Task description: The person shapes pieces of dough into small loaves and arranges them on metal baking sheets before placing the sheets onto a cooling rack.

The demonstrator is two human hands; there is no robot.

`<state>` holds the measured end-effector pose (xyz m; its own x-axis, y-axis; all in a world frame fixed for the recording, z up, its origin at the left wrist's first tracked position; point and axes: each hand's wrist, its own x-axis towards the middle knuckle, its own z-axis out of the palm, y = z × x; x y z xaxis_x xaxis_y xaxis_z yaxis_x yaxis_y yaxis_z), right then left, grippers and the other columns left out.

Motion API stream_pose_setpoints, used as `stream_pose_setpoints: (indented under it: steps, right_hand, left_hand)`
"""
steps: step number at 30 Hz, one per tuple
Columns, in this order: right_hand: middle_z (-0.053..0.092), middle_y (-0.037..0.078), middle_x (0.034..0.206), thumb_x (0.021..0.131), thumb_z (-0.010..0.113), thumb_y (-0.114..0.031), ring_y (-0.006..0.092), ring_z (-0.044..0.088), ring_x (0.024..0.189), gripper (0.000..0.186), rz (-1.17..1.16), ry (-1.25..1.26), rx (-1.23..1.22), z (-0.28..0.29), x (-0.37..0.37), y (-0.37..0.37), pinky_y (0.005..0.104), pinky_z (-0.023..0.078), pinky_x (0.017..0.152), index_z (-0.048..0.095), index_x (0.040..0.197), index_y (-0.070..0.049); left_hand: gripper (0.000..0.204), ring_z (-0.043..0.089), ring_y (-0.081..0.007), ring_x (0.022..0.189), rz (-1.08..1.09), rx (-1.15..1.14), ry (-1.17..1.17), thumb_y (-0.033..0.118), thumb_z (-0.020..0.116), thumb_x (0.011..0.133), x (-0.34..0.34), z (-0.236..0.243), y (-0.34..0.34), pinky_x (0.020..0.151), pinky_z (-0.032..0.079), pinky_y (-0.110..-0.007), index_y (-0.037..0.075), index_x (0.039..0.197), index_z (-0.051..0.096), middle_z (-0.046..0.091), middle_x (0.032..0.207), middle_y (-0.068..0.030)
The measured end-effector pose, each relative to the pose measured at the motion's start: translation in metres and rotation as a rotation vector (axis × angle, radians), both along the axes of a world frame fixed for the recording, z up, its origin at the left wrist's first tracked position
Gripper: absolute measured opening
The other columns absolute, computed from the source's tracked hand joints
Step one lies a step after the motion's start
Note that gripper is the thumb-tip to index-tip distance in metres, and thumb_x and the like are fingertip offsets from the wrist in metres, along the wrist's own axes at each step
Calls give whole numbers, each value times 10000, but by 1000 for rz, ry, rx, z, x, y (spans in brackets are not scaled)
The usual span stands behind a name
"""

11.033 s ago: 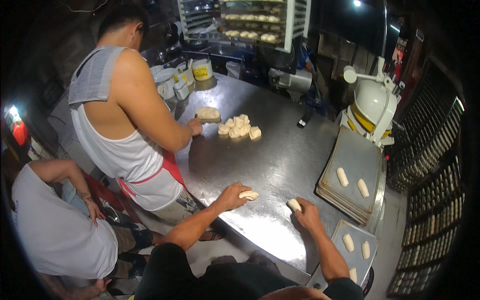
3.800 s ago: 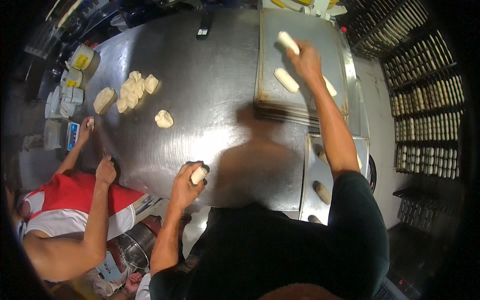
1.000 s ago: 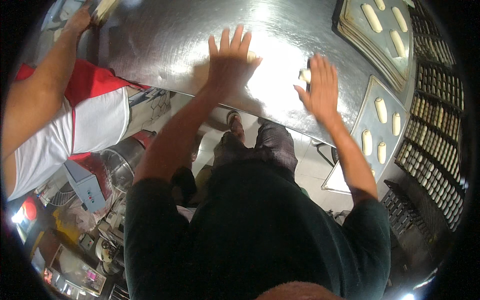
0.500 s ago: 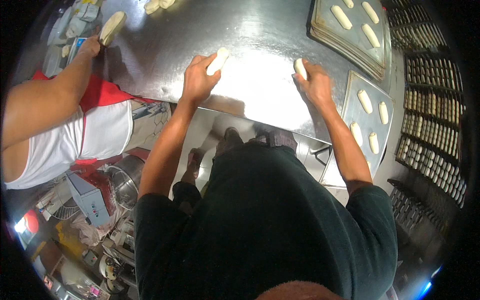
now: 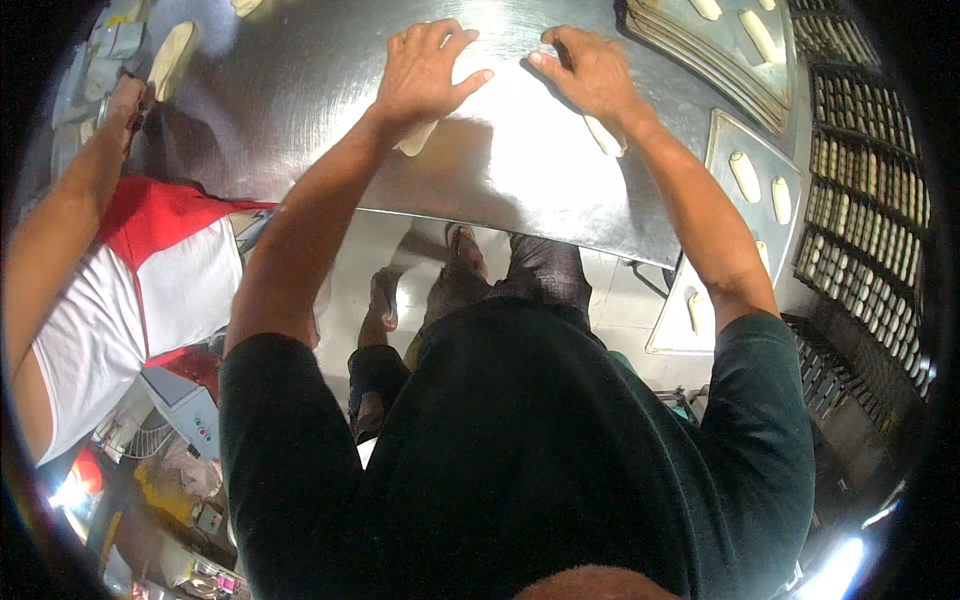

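My left hand lies palm down over the steel table, open, thumb spread from the fingers. The end of a pale dough roll sticks out below that palm. To the right, my right hand is also palm down and open, with bent fingers and the thumb apart. A second dough roll shows under its heel, beside the wrist. How far each roll runs beneath the hands is hidden.
At the left, a co-worker's hand is beside a flat dough piece. More dough lies at the far edge. On the right are stacked trays, a tray with shaped rolls, and a rack full of rolls.
Both hands have moved away from me and closer together. Their grips have loosened, and the rolls they held upright now lie on the table under them.
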<state>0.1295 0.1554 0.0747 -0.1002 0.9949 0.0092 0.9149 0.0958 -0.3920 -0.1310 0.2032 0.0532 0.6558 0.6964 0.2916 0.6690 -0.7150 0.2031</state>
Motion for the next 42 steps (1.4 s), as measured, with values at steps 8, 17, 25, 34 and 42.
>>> stream_pose_setpoints:
  steps: [8, 17, 25, 34, 42]
  right_hand:
    - [650, 108, 1197, 977, 587, -598, 303, 565, 1182, 600, 102, -252, 365, -17, 7, -30, 502, 394, 1094, 638, 1341, -124]
    - [571, 163, 1404, 978, 576, -608, 351, 489, 1344, 681, 122, -306, 233, -21, 3, -69, 541, 346, 1169, 553, 1452, -120]
    - [514, 179, 1489, 966, 605, -592, 365, 460, 1392, 704, 90, -331, 320, -11, -2, -74, 546, 350, 1178, 542, 1464, -99]
    - [751, 114, 911, 966, 684, -418, 332, 710, 854, 405, 26, -172, 233, 13, 12, -63, 457, 576, 745, 703, 1243, -124]
    - [710, 169, 1165, 1010, 543, -569, 330, 656, 1087, 572, 24, -314, 341, -7, 1, -36, 516, 471, 917, 673, 1277, -80]
  left_hand:
    - [626, 474, -314, 1397, -91, 17, 46, 488, 728, 932, -21, 6, -24, 1184, 269, -563, 122, 1421, 588, 511, 1514, -132]
    - [722, 358, -366, 1470, -96, 30, 75, 610, 675, 913, -30, 8, -47, 1200, 225, -658, 138, 1450, 574, 445, 1569, -145]
    - [746, 342, -361, 1496, -49, 0, 159, 597, 689, 903, -34, 22, -55, 1249, 190, -628, 166, 1493, 538, 382, 1619, -158]
    - [485, 714, -274, 914, -107, -109, -7, 503, 732, 913, -53, 11, -20, 800, 573, -433, 120, 1208, 713, 736, 996, -103]
    - [499, 665, -314, 1080, 41, 166, 22, 474, 774, 882, -30, 6, 2, 851, 558, -470, 91, 1195, 710, 699, 1147, -128]
